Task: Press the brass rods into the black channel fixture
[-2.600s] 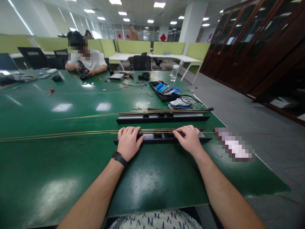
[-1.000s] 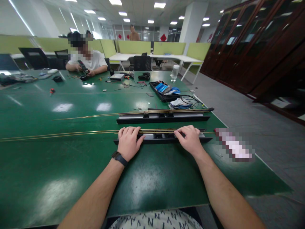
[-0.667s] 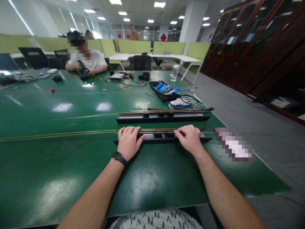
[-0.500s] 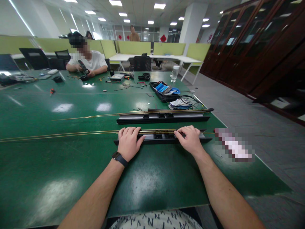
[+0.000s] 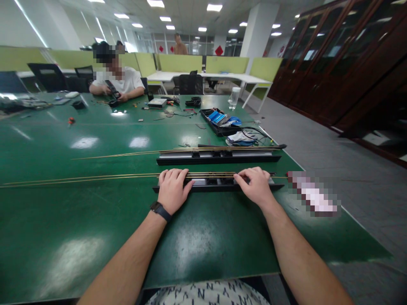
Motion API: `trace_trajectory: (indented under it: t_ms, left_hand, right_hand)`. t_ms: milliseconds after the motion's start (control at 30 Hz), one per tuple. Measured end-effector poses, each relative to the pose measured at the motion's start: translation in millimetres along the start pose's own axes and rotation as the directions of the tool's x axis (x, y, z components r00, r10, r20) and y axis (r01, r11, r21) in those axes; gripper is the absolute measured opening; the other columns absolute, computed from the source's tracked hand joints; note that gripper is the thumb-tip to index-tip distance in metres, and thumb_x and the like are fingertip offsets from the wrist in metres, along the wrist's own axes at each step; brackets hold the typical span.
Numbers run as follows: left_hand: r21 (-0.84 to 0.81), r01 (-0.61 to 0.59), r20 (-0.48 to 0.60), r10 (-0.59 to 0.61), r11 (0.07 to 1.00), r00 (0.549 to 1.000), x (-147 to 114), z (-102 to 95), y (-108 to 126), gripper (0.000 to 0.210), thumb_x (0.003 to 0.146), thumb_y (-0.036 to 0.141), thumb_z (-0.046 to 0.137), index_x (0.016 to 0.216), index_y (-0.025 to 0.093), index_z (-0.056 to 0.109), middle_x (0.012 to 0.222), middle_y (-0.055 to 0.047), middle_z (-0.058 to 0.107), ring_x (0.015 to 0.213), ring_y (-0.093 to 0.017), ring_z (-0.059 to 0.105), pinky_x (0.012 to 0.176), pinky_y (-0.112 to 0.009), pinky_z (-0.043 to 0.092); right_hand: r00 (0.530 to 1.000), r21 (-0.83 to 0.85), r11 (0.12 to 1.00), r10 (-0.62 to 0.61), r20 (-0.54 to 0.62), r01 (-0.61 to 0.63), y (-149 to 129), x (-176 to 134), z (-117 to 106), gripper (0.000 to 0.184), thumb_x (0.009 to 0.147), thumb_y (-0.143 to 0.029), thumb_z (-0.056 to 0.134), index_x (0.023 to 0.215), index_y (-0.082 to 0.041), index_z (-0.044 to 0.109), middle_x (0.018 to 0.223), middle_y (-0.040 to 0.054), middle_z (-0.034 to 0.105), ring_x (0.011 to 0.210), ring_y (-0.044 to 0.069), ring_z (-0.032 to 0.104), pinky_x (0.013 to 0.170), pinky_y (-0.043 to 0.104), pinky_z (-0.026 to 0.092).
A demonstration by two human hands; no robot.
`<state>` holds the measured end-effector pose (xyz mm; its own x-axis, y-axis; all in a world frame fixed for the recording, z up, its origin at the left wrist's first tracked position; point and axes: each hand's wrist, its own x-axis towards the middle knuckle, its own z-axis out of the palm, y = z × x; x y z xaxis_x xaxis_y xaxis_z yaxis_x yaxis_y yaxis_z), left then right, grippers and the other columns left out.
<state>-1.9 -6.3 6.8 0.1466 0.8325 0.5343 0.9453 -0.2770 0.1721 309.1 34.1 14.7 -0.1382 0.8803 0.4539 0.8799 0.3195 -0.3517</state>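
Two black rails with silvery inner strips lie across the green table, one behind the other. Over the left part of the near rail [image 5: 210, 189] my left hand [image 5: 172, 186] curls its fingers across thin brass-coloured rods [image 5: 121, 176], its thumb apart on the near side. Toward the rail's right part, my right hand [image 5: 254, 183] is closed, thumb and forefinger pinched at the rods; its fingertips are partly hidden. The rods run along the rail and stick out far to the left. The far rail [image 5: 219, 160] carries similar rods [image 5: 127, 155], untouched.
Behind the rails stand a black tray [image 5: 218, 129] of blue items, a glove [image 5: 243, 138] with dark cables, and a clear cup [image 5: 234, 98]. A blurred pinkish object [image 5: 313, 195] lies near the right table edge. Across the table sits a person [image 5: 127, 82] holding a dark object.
Both hands stay at the same places on the near rail and rods. The whole view has shifted very slightly.
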Motion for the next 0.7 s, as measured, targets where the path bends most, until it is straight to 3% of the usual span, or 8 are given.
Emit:
trace_trajectory:
  t_ms: [700]
  left_hand:
    - [0.012, 0.004, -0.001, -0.004, 1.000, 1.000, 1, -1.8, 1, 0.037, 0.098, 0.046, 0.056, 0.125, 0.022, 0.063, 0.116, -0.011, 0.071, 0.115, -0.030, 0.060, 0.108, -0.050, 0.033]
  right_hand:
    - [0.999, 0.000, 0.999, -0.039, -0.030, 0.039, -10, -3, 6, 0.032, 0.098, -0.043, 0.051, 0.076, -0.023, 0.065, 0.083, 0.0038, 0.072, 0.092, 0.023, 0.057, 0.089, 0.042, 0.028]
